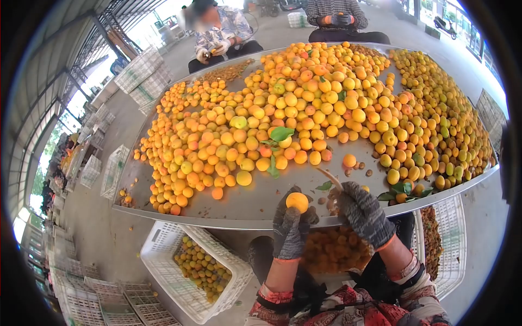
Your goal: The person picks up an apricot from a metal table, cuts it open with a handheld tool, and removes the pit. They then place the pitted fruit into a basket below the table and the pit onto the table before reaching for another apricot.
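Observation:
My left hand, in a grey knitted glove, holds an orange apricot at its fingertips, over the near edge of the metal table. To its right my right hand, gloved alike, is closed on a thin brown stick-like tool that points up and left. The two hands are apart. Just beyond them lie a loose apricot, a small green leaf and some brown pits. A big heap of apricots covers much of the table.
A white crate with yellow-green fruit stands below the table on the left, another on the right. Two people sit across the table. Stacked crates stand at the far left.

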Action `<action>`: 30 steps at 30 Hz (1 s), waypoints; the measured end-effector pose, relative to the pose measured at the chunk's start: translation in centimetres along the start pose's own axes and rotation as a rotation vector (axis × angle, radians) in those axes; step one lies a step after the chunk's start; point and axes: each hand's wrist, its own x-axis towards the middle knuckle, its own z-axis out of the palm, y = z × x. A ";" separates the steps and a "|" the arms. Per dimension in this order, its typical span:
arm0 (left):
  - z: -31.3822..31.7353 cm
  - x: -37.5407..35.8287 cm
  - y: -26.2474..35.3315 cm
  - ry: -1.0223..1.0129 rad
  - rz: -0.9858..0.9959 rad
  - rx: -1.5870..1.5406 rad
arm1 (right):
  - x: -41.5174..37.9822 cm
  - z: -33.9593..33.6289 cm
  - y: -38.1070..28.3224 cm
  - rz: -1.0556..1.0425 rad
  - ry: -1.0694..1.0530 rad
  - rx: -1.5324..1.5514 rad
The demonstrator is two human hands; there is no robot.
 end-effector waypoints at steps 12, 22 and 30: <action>0.9 -1.1 0.1 0.002 0.024 0.067 | -2.9 2.7 -1.8 -0.363 0.049 -0.171; 0.9 -1.4 0.8 -0.042 0.082 0.341 | -2.8 1.8 -1.7 -0.563 -0.020 -0.415; 2.0 -1.4 3.5 -0.130 -0.146 0.603 | -1.8 1.0 0.0 -0.365 -0.223 -0.198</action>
